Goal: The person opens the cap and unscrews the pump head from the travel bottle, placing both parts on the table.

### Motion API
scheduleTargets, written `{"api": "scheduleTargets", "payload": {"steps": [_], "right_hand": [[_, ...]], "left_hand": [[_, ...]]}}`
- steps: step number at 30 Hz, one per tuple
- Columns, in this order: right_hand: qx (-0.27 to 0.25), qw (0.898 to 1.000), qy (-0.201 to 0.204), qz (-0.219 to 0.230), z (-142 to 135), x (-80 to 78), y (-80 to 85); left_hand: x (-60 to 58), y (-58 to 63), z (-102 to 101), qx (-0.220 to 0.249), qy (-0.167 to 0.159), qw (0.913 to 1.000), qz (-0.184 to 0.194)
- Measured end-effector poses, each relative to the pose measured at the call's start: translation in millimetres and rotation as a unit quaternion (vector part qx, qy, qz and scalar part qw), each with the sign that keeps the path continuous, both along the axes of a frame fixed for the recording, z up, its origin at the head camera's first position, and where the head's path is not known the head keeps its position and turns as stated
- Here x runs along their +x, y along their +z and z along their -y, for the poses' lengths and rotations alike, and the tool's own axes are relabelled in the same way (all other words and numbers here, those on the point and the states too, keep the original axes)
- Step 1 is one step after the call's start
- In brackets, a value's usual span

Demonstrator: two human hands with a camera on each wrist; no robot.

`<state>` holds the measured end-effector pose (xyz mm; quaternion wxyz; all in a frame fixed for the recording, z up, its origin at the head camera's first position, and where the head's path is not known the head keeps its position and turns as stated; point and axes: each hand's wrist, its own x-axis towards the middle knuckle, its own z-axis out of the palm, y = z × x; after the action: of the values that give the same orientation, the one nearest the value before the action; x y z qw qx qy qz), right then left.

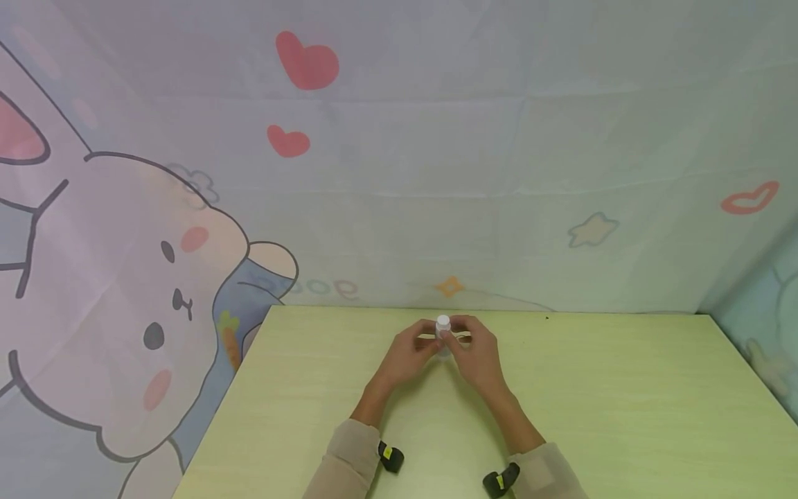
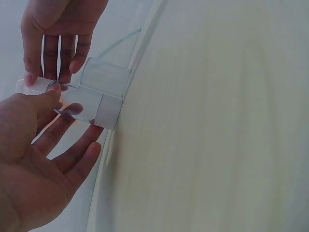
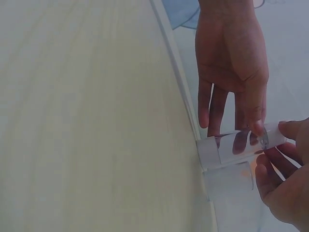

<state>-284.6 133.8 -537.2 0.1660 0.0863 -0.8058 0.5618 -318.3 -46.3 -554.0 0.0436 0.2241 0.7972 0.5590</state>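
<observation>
A small clear bottle (image 2: 89,102) with a whitish lower part stands near the far side of the table, its white cap (image 1: 443,321) on top. My left hand (image 1: 404,360) holds it from the left, thumb at the neck and fingers around the clear body. From the right, my right hand (image 1: 480,357) pinches the cap between thumb and finger, as the right wrist view shows. Close beside the bottle on the right stands a clear cup (image 3: 229,181); the right hand mostly hides it in the head view.
A pale yellow-green tabletop (image 1: 299,388) lies under both forearms. Behind it hangs a cloth backdrop (image 1: 399,152) with hearts, a star and a large rabbit. Black straps with small devices (image 1: 391,457) sit at both sleeves.
</observation>
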Motion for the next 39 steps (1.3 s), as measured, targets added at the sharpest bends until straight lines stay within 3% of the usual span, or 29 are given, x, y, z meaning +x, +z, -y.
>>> {"api": "scheduleTargets", "payload": {"steps": [8, 17, 39], "right_hand": [[-0.001, 1.0, 0.004, -0.005, -0.5, 1.1, -3.1], [0.01, 1.0, 0.019, -0.012, -1.3, 1.5, 1.1], [0.012, 1.0, 0.009, -0.023, 2.9, -0.2, -1.7]], "left_hand": [[4.3, 2.1, -0.6, 0.007, 0.0, 0.9999, 0.01], [-0.4, 0.6, -0.1, -0.004, -0.002, 1.0, -0.002], [0.8, -0.5, 4.0, -0.007, -0.011, 0.9999, 0.003]]}}
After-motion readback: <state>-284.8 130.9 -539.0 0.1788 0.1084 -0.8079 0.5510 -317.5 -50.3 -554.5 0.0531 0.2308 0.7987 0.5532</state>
